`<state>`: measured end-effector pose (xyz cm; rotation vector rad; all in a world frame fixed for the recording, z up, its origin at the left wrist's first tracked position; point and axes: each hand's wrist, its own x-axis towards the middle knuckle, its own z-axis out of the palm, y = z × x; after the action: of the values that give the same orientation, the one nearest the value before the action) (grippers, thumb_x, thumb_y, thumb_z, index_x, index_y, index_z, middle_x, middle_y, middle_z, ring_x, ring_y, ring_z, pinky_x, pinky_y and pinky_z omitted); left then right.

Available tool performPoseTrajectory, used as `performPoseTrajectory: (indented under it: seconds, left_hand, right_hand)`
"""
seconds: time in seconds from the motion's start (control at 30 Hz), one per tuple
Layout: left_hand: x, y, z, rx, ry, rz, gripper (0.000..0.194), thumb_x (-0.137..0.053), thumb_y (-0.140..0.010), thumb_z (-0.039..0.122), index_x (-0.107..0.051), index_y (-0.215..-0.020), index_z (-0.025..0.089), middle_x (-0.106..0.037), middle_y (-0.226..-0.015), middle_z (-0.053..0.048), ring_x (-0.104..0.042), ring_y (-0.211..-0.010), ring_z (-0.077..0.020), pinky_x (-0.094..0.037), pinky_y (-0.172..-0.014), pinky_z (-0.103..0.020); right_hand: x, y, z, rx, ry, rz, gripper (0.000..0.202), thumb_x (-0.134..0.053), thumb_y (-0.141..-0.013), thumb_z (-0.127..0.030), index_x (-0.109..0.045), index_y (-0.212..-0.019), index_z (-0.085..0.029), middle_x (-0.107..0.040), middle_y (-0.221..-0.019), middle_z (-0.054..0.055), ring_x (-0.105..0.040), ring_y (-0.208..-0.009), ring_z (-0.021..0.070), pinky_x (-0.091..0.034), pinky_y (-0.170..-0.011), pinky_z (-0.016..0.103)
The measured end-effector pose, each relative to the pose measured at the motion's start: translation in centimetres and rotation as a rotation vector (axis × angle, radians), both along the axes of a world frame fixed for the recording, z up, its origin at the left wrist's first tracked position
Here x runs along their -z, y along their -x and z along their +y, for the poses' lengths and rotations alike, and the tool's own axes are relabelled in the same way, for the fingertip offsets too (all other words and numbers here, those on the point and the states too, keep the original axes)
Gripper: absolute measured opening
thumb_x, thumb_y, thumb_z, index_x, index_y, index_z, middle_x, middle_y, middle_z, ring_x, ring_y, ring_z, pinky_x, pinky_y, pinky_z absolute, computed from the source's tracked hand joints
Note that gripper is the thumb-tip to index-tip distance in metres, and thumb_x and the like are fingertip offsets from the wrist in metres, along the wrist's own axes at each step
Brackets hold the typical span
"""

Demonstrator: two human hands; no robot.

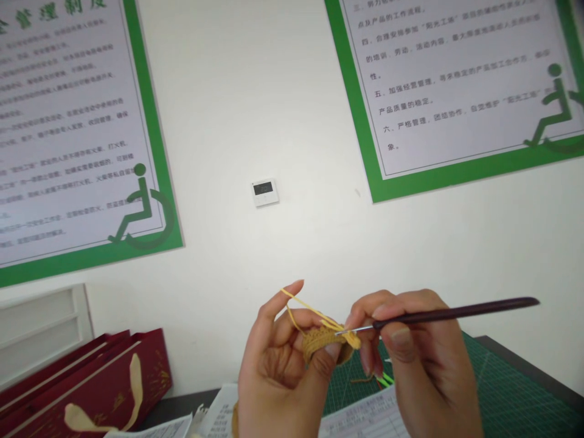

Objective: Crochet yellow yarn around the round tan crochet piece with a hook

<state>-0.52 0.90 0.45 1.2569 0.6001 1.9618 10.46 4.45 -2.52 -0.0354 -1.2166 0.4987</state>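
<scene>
Between the thumb and fingers of my left hand (287,365) is a small tan crochet piece (317,342) with a bright yellow section (353,339) at its right end. A strand of yellow yarn (303,302) runs from the work over my raised left index finger. My right hand (424,359) grips a crochet hook (456,312) by its dark handle, which points out to the right. The hook's thin metal shaft reaches the top edge of the piece; its very tip is hard to make out among the stitches.
A green cutting mat (506,383) covers the dark table on the right. Printed papers (365,417) lie below my hands. Dark red gift bags (114,389) stand at the left. Green-framed posters (374,188) and a small thermostat (264,193) are on the white wall ahead.
</scene>
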Motion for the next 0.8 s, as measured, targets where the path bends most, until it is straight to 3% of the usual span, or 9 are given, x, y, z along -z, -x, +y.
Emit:
performPoseTrajectory:
  seconds: [0.8]
  left_hand:
    - [0.03, 0.01, -0.12, -0.002, 0.014, -0.007, 0.059, -0.086, -0.068, 0.005, -0.071, -0.121, 0.026, -0.072, -0.079, 0.002, -0.068, -0.068, -0.0127, -0.059, -0.065, -0.022]
  right_hand:
    - [-0.07, 0.2, 0.08, 0.031, 0.008, -0.001, 0.012, -0.047, -0.107, -0.025, -0.059, -0.106, -0.028, -0.071, -0.092, 0.001, -0.054, -0.05, 0.0071, -0.047, -0.046, 0.021]
